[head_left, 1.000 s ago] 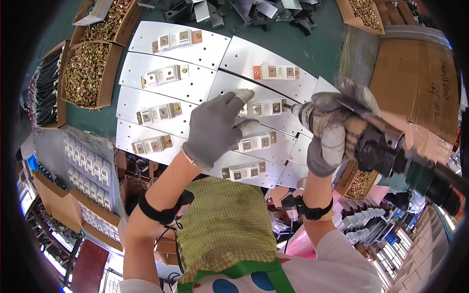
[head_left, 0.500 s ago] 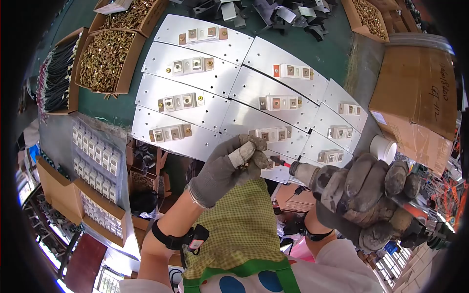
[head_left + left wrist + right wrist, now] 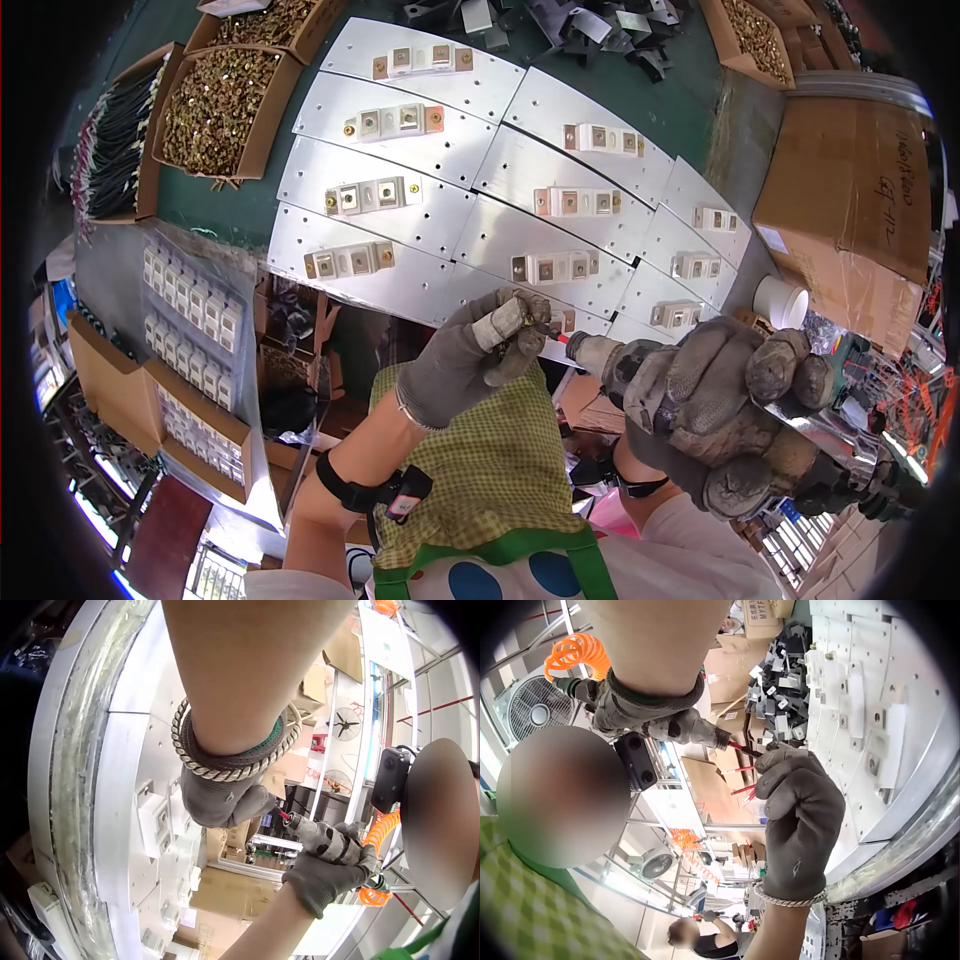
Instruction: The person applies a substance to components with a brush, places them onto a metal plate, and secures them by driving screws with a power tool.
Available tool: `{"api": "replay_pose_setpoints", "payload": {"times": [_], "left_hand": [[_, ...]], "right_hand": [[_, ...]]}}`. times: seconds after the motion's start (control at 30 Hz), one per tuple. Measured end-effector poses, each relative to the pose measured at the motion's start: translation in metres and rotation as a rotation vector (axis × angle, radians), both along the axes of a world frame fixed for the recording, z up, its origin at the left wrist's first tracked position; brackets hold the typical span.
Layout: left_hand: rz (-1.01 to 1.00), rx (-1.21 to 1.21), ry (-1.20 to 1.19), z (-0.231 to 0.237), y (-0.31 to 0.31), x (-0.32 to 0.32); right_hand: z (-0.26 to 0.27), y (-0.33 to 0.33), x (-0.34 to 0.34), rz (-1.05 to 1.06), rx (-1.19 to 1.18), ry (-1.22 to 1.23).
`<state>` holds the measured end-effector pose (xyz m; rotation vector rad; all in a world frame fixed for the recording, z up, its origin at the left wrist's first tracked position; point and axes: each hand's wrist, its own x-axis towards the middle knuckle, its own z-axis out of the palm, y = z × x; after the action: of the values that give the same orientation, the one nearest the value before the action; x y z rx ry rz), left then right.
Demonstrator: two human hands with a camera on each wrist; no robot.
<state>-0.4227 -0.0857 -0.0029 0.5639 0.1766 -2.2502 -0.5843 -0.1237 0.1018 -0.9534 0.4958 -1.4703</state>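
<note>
My right hand (image 3: 710, 410) grips an air screwdriver (image 3: 326, 841), its nose pointing left. A red-banded bit (image 3: 739, 746) sticks out of the nose. At the bit's dark end, the curled fingers of my gloved left hand (image 3: 465, 355) pinch what look like small brass-coloured screws, mostly hidden by the fingers. Both hands are over the near edge of the silvery metal plates (image 3: 420, 285). White terminal blocks (image 3: 555, 267) sit on these plates; the closest one is partly covered by the left fingertips in the head view.
Boxes of brass-coloured screws (image 3: 215, 110) and a bundle of dark wires (image 3: 115, 145) stand at the left. Black brackets (image 3: 570, 25) lie at the back. A large carton (image 3: 840, 190) and a white cup (image 3: 780, 302) are at the right. Packed white blocks (image 3: 190, 300) lie at lower left.
The screwdriver has left the terminal block it was at and come back toward the body. My left hand has drawn back from the plates too, meeting the bit with its fingertips.
</note>
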Motion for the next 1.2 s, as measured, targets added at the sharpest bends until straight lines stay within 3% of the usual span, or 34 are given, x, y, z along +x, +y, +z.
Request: {"api": "replay_pose_setpoints", "payload": {"times": [0.27, 0.4, 0.63, 0.87, 0.97, 1.0, 1.03, 1.1, 1.2], "left_hand": [[-0.032, -0.054, -0.022, -0.002, 0.004, 0.000], [-0.191, -0.097, -0.281, 0.009, -0.001, -0.002], [-0.163, 0.012, -0.160, 0.009, -0.002, -0.009], [-0.297, -0.107, -0.468, 0.024, -0.010, -0.011], [-0.073, -0.577, -1.145, -0.002, -0.005, -0.013], [-0.254, -0.695, -1.433, 0.002, -0.011, -0.001], [-0.289, -0.862, -1.693, -0.002, -0.016, 0.001], [-0.212, -1.187, -1.914, -0.019, -0.023, 0.003], [-0.126, -1.352, -1.965, -0.027, -0.033, 0.000]], "right_hand": [[-0.011, 0.000, -0.006, 0.102, -0.102, -0.046], [-0.009, 0.002, -0.023, 0.226, -0.055, 0.022], [-0.020, 0.009, -0.010, -0.107, -0.198, 0.011], [-0.015, 0.006, -0.025, 0.111, -0.150, 0.167], [-0.026, 0.005, -0.041, 0.142, -0.119, 0.161], [-0.031, 0.008, -0.050, 0.127, -0.083, 0.193], [-0.035, 0.011, -0.057, 0.099, -0.056, 0.268], [-0.043, 0.008, -0.063, 0.092, -0.002, 0.339], [-0.055, -0.002, -0.076, 0.182, 0.166, 0.237]]}}
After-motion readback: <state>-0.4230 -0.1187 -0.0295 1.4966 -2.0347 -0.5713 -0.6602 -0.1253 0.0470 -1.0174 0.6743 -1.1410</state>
